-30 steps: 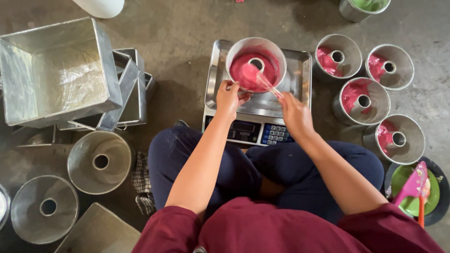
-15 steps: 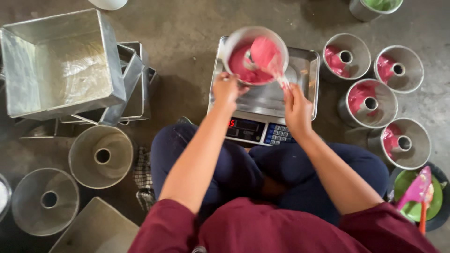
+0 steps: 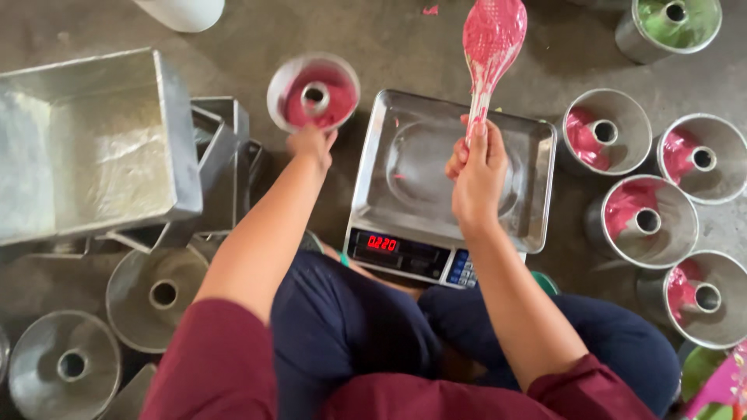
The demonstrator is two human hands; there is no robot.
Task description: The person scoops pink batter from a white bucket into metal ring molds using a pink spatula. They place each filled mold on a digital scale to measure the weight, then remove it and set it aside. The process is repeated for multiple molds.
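1. The left hand (image 3: 310,144) grips the near rim of a round tube pan (image 3: 313,92) holding pink batter, on the floor to the left of the scale.
2. The right hand (image 3: 475,175) is closed around the handle of a spatula (image 3: 492,39) coated in pink batter, held blade up over the scale's far edge.
3. The scale's steel tray (image 3: 455,175) is bare apart from pink smears.
4. Four filled pans (image 3: 650,218) sit at the right; empty pans (image 3: 156,292) lie near left.
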